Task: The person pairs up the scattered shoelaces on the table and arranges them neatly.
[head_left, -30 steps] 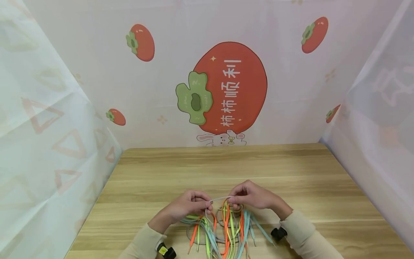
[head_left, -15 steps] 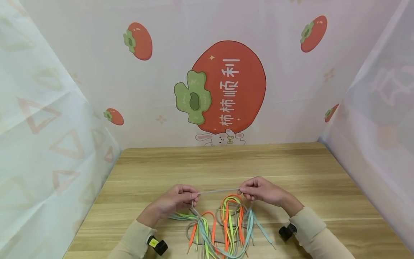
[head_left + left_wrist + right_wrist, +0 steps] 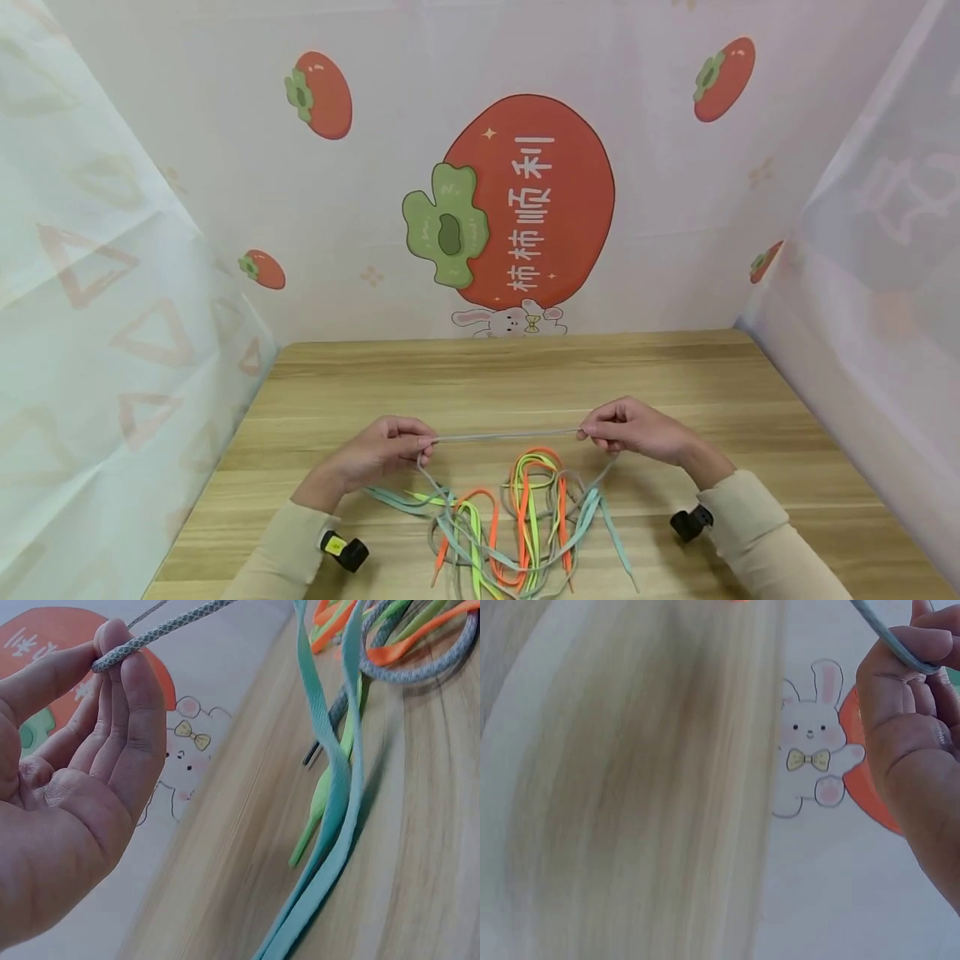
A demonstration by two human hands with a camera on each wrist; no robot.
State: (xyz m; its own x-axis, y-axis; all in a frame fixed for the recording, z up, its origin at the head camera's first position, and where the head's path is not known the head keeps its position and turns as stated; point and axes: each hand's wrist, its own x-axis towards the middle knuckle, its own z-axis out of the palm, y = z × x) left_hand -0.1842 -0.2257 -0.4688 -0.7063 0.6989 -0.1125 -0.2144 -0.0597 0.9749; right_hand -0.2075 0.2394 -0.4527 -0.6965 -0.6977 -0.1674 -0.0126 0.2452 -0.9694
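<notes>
Quick note: our hands have moved well apart over the last sec. A sec ago they were close together w/ a short, bowed bit of the round grey braided cord (image 3: pixel 510 435) b/w them; now that span is much longer and looks near-taut, held up over the tabletop (image 3: pixel 360 375), just beyond the heap of laces.

Our left hand (image 3: pixel 386 454) pinches the cord b/w thumb & fingertips, clear in the left wrist view. Our right hand (image 3: pixel 645 433) grips it too, at its fingertips; neither has let go. From each hand a length of cord drops back toward the heap.

The rest of the heap lies on the tabletop below: flat orange fabric laces (image 3: pixel 409 652), flat yellow-green fabric laces (image 3: pixel 321 795) and flat pale-turquoise fabric laces (image 3: pixel 339 791), looped across each other w/ more grey. The orange/yellow-green loop that sat right by our right hand a sec ago is now apart from it.

What it means, IMO: a good stretch of grey is singled out, but it's only partly free, as both hanging lengths run down among the other colours. Can't tell where its ends are.
</notes>
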